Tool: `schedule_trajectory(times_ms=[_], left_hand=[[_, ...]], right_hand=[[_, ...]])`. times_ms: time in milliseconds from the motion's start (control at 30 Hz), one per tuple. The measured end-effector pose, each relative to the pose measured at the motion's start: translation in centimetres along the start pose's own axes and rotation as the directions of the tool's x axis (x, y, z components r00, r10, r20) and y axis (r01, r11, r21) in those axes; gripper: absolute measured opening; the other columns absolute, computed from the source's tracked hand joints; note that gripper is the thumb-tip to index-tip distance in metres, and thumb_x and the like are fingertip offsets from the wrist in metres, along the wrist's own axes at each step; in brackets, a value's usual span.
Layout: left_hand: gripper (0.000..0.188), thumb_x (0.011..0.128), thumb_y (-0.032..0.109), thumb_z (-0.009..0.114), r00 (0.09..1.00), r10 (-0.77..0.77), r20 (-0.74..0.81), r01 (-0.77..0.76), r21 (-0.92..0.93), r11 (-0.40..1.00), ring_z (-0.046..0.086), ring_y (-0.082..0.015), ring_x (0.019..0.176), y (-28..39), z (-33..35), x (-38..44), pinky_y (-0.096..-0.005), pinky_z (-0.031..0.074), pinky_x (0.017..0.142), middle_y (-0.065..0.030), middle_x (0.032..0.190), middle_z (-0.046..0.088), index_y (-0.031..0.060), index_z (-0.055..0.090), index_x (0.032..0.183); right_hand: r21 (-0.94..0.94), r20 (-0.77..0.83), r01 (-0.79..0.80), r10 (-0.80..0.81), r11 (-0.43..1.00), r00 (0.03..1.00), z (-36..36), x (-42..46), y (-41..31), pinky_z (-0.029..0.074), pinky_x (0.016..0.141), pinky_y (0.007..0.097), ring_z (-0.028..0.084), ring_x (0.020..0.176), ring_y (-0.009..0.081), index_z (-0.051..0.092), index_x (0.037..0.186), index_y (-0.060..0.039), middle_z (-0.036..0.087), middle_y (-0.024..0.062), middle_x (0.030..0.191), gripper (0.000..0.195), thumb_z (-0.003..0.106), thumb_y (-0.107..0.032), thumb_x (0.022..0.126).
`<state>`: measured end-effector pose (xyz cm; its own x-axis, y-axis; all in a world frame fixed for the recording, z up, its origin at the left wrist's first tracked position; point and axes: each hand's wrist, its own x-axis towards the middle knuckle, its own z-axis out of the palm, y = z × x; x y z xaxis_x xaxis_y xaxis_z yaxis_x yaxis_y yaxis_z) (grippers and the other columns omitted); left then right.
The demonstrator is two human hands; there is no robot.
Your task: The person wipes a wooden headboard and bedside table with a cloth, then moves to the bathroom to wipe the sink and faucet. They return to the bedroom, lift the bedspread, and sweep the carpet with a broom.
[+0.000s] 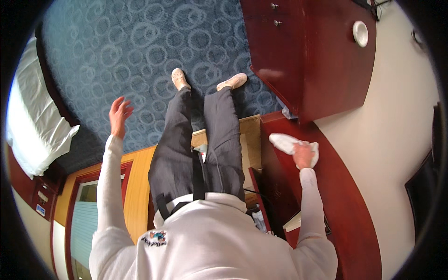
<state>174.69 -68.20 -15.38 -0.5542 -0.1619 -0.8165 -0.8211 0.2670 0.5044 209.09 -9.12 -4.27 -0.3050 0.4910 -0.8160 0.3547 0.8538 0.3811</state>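
Note:
My right hand [303, 154] presses a bunched white cloth [284, 142] against the dark red wooden desktop [334, 182]. Part of the cloth spreads out beyond my fingers, and the rest is bunched under and beside the palm. My left hand [120, 112] hangs in the air over the blue carpet with circle patterns [140, 52], fingers slightly curled and apart, holding nothing. Below the desktop's near edge, partly hidden by my body, an open compartment or drawer [260, 203] shows a dark cable and a clear plastic item.
A red wooden cabinet [332, 70] with small metal knobs stands beyond the desk, a round white dish [360, 34] on its top. A bed with white linen [38, 115] is at far left. A pale wall [392, 115] runs along the right. Dark cables [376, 7] lie at top right.

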Motion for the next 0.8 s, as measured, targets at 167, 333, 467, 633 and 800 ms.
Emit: schedule_trajectory(times_ms=[167,333,467,633,800], left_hand=[[0.043,0.09,0.023,0.059,0.95,0.158,0.268,-0.151,-0.049,0.987,0.061,-0.0154,0.085,8.0,17.1,-0.8,-0.0284,0.049,0.074,-0.0086,0.107,0.063,0.0037,0.05,0.127],[0.054,0.085,0.013,0.062,0.53,0.799,0.284,-0.837,0.324,0.441,0.047,-0.0351,0.116,15.8,38.2,-8.0,-0.0431,0.039,0.098,-0.0203,0.128,0.047,-0.0004,0.043,0.134],[0.065,0.085,0.022,0.064,0.087,0.734,0.673,-0.945,0.288,-0.152,0.022,-0.0459,0.136,18.6,48.1,-13.4,-0.0537,0.022,0.111,-0.0225,0.147,0.029,0.0012,0.037,0.14],[0.091,0.082,0.067,0.049,0.157,0.25,0.955,-0.772,0.276,-0.572,0.002,-0.0517,0.139,19.3,51.7,-16.1,-0.0679,0.008,0.107,-0.0206,0.156,0.009,0.0075,0.026,0.148],[0.096,0.082,0.069,0.048,0.18,0.173,0.968,-0.742,0.249,-0.622,-0.006,-0.0559,0.137,20.7,51.5,-15.5,-0.0696,0.002,0.106,-0.0227,0.156,0.0,0.0076,0.019,0.15]], right_hand=[[0.416,-0.569,0.005,0.256,0.909,0.782,-6.7,-1.8,2.1,0.038,0.085,0.0522,0.049,0.107,0.0344,0.067,0.108,-0.0183,0.057,0.0106,0.112,0.027,0.057,-0.011,0.084],[0.538,-0.731,0.103,0.402,0.837,0.552,-11.4,4.3,-7.1,0.034,0.09,0.0524,0.043,0.116,0.0352,0.069,0.1,-0.0202,0.052,0.01,0.126,0.027,0.064,-0.01,0.075],[0.569,-0.809,0.292,0.462,0.768,0.363,-11.6,8.0,-7.7,0.033,0.09,0.0495,0.042,0.118,0.036,0.071,0.099,-0.0243,0.049,0.0087,0.135,0.025,0.066,-0.014,0.077],[0.702,-0.692,0.161,0.611,0.694,0.384,-14.3,16.8,7.3,0.032,0.096,0.0602,0.042,0.119,0.0362,0.071,0.102,-0.0302,0.052,0.005,0.129,0.027,0.064,-0.016,0.08],[0.707,-0.706,0.217,0.688,0.673,0.167,-16.4,24.3,20.6,0.041,0.092,0.0527,0.047,0.113,0.0368,0.064,0.114,-0.0273,0.052,0.011,0.127,0.029,0.063,-0.025,0.085]])
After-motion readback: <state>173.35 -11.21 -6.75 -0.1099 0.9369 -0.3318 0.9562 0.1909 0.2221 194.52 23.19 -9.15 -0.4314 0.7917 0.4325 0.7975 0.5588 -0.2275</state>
